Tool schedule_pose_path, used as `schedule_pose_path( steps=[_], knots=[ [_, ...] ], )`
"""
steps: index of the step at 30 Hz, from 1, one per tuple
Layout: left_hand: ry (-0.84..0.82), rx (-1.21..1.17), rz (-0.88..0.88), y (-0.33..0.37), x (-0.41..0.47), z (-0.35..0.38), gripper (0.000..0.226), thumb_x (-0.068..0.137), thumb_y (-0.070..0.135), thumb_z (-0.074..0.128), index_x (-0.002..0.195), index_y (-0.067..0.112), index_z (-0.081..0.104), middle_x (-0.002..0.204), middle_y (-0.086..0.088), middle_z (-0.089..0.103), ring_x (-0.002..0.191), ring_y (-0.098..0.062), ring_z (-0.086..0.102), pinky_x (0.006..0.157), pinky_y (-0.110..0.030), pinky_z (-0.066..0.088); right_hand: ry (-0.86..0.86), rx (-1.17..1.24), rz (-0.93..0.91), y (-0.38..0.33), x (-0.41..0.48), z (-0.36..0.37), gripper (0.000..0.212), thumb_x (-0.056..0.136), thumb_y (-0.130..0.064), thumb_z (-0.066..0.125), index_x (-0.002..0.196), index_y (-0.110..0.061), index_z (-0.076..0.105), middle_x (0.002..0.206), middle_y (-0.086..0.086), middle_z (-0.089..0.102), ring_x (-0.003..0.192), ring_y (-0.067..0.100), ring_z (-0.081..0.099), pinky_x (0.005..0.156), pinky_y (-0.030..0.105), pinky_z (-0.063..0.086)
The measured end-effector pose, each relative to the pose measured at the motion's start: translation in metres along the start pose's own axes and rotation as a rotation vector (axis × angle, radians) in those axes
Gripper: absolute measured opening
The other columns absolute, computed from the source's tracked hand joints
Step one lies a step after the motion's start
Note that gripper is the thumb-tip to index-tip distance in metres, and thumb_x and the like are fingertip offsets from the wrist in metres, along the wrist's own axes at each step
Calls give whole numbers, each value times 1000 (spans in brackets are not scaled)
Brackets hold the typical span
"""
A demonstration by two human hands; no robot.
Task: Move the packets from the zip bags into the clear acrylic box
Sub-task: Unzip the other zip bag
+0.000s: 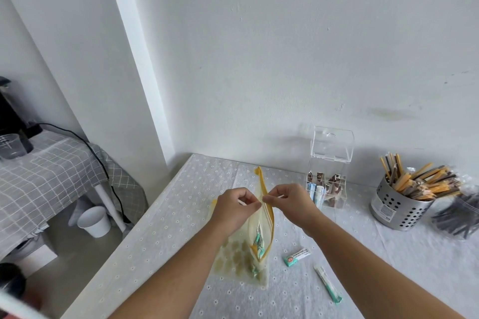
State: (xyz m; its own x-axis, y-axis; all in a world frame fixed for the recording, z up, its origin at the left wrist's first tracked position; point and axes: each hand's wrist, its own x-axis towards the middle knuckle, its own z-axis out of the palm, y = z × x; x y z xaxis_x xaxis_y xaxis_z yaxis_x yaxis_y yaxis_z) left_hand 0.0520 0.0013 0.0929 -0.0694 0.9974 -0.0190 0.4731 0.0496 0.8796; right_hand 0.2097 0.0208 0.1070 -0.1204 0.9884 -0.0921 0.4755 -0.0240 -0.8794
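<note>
- Zip bag (241, 259): stands upright near the middle of the desk (181, 228), in front of me, bottom edge on the cloth. Translucent soft plastic, pale yellow, with a pattern of rounded olive blotches on the lower side. A yellow zip strip (264, 186) runs along the mouth; the mouth is parted into a narrow slit.
- Left hand (237, 206): fingers (252, 203) pressed together, pinching the left lip of the bag at the mouth.
- Right hand (287, 202): fingers (269, 198) pinching the right lip, just beside the left hand's. The two pinches nearly touch.
- Packets (258, 241) inside the bag: I see teal and white crinkled wrappers through the slit and the wall. Count not readable.
- Short packet (297, 256): flat on the desk right of the bag; teal end, white body, print too small to read.
- Stick packet (328, 284): long, thin, white with teal end, flat on the desk nearer me.
- Box (326, 167): clear rigid acrylic, square-edged, against the wall behind the right hand. Lid (333, 144) tipped up and back. Inner dividers; brown packets and blue-white packets stand in the compartments.
- Desk cloth: pale grey, small white flower dots.
- Holder (394, 210): round perforated metal, full of orange and brown sticks, right of the box.
</note>
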Motion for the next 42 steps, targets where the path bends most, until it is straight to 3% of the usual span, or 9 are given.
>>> schedule_pose_path(
  steps=[4,12,16,23,26,29,34,38,42],
  knots=[
    [75,22,-17,2,4,4,13,73,22,76,63,20,68,65,8,63,61,-7,56,65,-25,48,31,-62,-8,2,-2,-6,15,83,-22,70,74,-10,72,55,-11,54,47,1,41,50,18,32],
    [237,-21,-136,-22,10,-26,14,73,18,76,61,20,68,65,5,67,64,-12,60,67,-23,48,167,-217,81,31,-9,-36,16,85,-20,66,78,-6,68,67,-7,60,56,4,50,51,20,36],
    [147,45,-28,-20,2,-21,14,76,17,73,66,19,64,62,10,59,56,-6,52,59,-20,42,148,-223,48,29,-9,-32,17,85,-19,66,76,-5,68,63,-9,58,52,3,48,51,21,36],
    [-81,326,220,-15,-1,-11,32,80,1,56,75,32,51,94,12,54,71,-15,58,69,-27,48,38,-337,0,19,-15,-17,13,80,-31,69,86,-20,65,81,-7,66,78,12,63,70,29,53],
    [-95,345,218,-17,-1,-13,31,80,1,53,77,31,56,98,12,51,67,-14,57,66,-22,44,-83,-363,37,22,-19,-14,7,81,-17,66,86,-21,67,82,-1,69,72,14,67,72,29,58],
    [-114,422,241,-9,1,-19,34,78,4,53,93,35,59,118,20,43,66,-15,57,70,-30,49,-109,-333,-11,15,-16,-18,22,85,-3,57,82,-21,69,74,-3,69,62,11,65,65,22,55],
    [-163,555,317,9,16,-34,38,80,11,55,105,38,60,149,19,21,72,-12,58,72,-27,49,-85,-295,-102,-1,-6,-18,26,87,-4,54,86,-20,73,71,-6,67,65,13,64,73,30,55],
    [-191,475,318,9,27,-42,49,76,-1,51,110,32,64,138,14,43,53,-2,47,60,-8,34,3,-275,-115,-2,-1,-20,21,87,-8,59,86,-24,73,69,-9,65,67,16,63,73,33,54],
    [-161,495,328,11,27,-51,61,74,-1,49,123,35,58,131,19,44,58,7,48,63,-15,38,232,-416,-180,-6,8,-21,15,85,-20,63,93,-28,73,80,-8,69,79,18,64,75,31,53]
  ],
)
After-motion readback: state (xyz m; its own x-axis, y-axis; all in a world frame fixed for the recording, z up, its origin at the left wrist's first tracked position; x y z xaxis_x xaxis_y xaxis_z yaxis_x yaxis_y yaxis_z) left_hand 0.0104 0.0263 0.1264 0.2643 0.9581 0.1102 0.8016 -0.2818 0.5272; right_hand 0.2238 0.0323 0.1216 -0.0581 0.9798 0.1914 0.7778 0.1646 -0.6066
